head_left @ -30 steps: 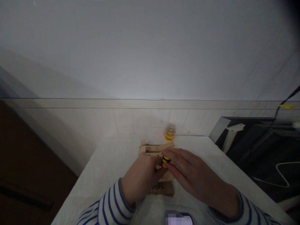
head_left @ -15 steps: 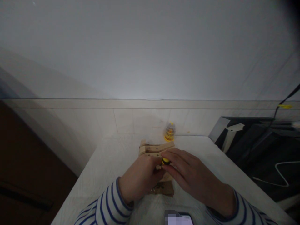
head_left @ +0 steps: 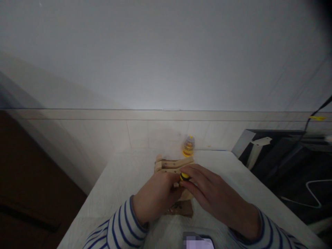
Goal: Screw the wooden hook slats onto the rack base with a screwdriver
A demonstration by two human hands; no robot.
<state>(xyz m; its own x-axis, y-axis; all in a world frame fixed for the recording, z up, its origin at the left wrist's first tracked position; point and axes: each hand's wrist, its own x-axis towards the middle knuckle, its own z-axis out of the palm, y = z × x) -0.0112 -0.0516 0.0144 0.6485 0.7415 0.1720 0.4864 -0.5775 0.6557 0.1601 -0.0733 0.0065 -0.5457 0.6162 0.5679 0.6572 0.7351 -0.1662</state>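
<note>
A small wooden assembly (head_left: 169, 164) of pale slats stands on the white table (head_left: 121, 180). My left hand (head_left: 155, 197) is curled around its near side and steadies it. Between the fingers and thumb of my right hand (head_left: 207, 193) sits the yellow and black top of a small screwdriver (head_left: 184, 176), held upright over the wood. The tool's shaft and tip are hidden by my fingers. A brown piece (head_left: 181, 209) with small dark parts lies just under my hands.
A small yellow and clear screwdriver bit holder (head_left: 188, 146) stands at the table's far edge by the tiled wall. A dark surface with a white bracket (head_left: 259, 142) and cables lies to the right. A phone (head_left: 198, 242) sits at the near edge. The floor at left is dark.
My right fingers have shifted slightly around the yellow screwdriver top, which stays over the same spot. My left hand has barely moved.
</note>
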